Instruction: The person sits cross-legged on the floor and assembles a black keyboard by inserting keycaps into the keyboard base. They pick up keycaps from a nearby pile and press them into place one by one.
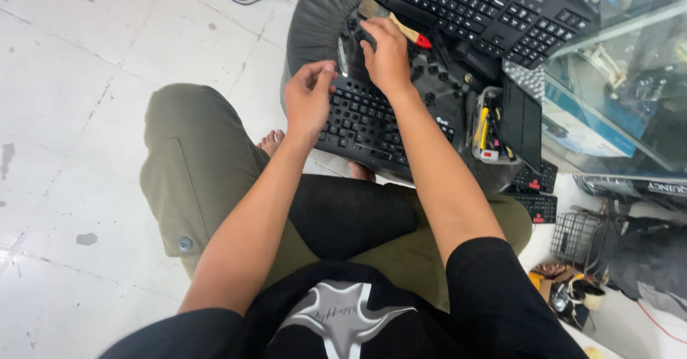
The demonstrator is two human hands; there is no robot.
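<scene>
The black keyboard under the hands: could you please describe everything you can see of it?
The black keyboard is a flat, plastic-looking board with rows of dark keys. It lies tilted across a round dark seat, its near edge towards the person's knees. Some keys at its far end look removed, with loose keycaps scattered beyond it. The left hand pinches at its left edge; the right hand presses on its far end. What, if anything, either hand holds is hidden.

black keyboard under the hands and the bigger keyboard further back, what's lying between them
In the head view, a paintbrush with a wooden handle and red tip lies between the black keyboard and the bigger keyboard, partly under the right hand, with loose black keycaps scattered nearby.
</scene>
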